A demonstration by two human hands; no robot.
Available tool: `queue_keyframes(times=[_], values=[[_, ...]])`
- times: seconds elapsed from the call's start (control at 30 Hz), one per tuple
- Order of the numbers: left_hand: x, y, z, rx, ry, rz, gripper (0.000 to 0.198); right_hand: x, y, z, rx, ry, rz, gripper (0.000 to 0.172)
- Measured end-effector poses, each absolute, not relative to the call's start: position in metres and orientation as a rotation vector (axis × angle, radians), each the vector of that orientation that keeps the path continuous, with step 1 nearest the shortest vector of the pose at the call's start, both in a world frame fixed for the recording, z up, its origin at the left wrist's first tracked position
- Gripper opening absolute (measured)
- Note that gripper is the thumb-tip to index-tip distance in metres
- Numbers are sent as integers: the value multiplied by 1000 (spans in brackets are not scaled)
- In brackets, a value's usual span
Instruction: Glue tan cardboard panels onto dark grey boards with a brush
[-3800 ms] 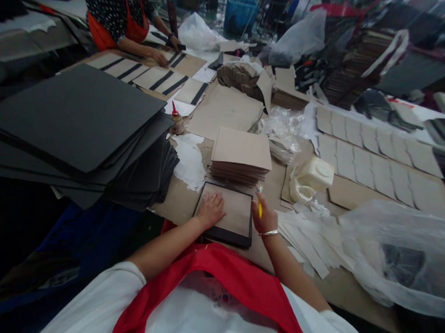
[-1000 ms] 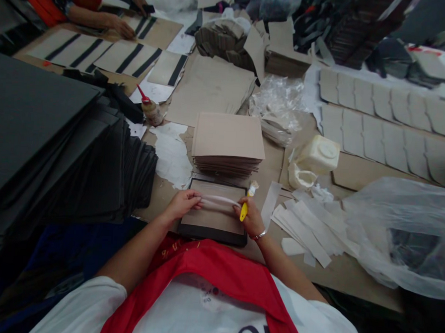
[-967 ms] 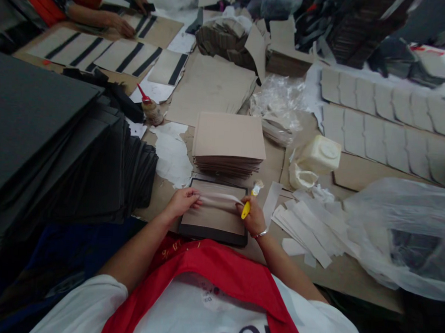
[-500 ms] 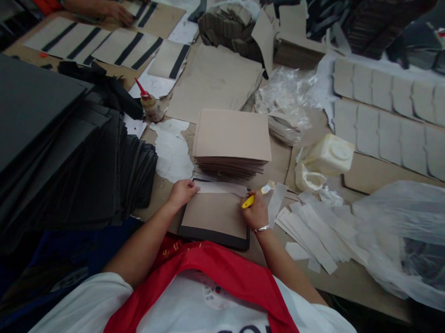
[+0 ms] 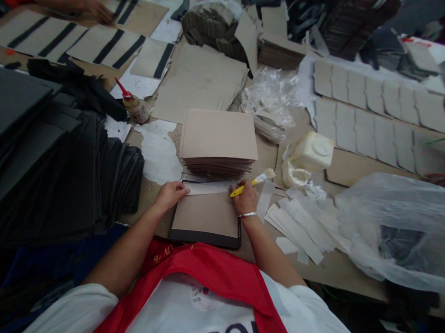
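Surface: cardboard-covered counter (image 5: 350, 285). Clock directions taken from the black-framed board (image 5: 203, 243), person seated at 6 o'clock.

Largest mass: stacked black foam sheets (image 5: 46, 177) at 9 o'clock. Translucent plastic bag (image 5: 394, 230) at 3 o'clock. Rows of grey cut panels (image 5: 370, 114) at 2 o'clock. Tan sheets with black bands (image 5: 105, 46) at 11 o'clock, with a co-worker's hand (image 5: 92, 8) on the counter beyond them. Stack of tan sheets (image 5: 218, 141) at 12 o'clock, just beyond the board. Pile of loose white strips (image 5: 297, 225) at 3 o'clock, near the right hand. White plastic jug (image 5: 313, 151) at 1 o'clock. Glue bottle with red nozzle (image 5: 136, 110) at 10 o'clock.

On the board: single tan sheet (image 5: 205, 218), white strip (image 5: 208, 187) lying along its upper edge. Left hand (image 5: 169, 194): flat, palm down, at the strip's left end. Right hand (image 5: 246, 198): closed narrow around a yellow-handled brush (image 5: 241, 190), at the strip's right end, brush head pointing toward 2 o'clock.
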State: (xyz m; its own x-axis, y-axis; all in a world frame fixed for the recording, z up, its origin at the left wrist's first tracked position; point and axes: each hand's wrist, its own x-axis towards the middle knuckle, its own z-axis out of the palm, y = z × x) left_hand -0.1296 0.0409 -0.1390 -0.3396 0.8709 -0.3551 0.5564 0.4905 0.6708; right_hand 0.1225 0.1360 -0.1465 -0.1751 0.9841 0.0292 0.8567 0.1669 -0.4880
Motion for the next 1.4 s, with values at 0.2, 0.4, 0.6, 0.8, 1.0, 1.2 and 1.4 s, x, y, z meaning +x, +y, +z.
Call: queue_keyframes(times=[0.2, 0.4, 0.6, 0.8, 1.0, 1.2, 1.4], values=[[-127, 40, -140, 1073, 2048, 608, 29, 116, 145, -154, -1826, -1989, 604, 25], [-126, 42, -138, 935, 2009, 717, 29, 130, 132, -158, -1674, -1957, 537, 22], [-130, 46, -138, 898, 1991, 693, 31, 137, 120, -161, -1658, -2129, 399, 22], [-128, 50, -133, 983, 2136, 567, 27, 134, 119, -162, -1654, -2208, 327, 26], [-128, 51, -133, 1039, 2177, 481, 27, 136, 116, -164, -1637, -2230, 303, 24], [-128, 55, -138, 1046, 2172, 387, 28, 133, 111, -159, -1666, -2220, 352, 25], [-134, 55, -121, 1192, 2268, 109, 33, 138, 115, -156, -1694, -2192, 333, 28]])
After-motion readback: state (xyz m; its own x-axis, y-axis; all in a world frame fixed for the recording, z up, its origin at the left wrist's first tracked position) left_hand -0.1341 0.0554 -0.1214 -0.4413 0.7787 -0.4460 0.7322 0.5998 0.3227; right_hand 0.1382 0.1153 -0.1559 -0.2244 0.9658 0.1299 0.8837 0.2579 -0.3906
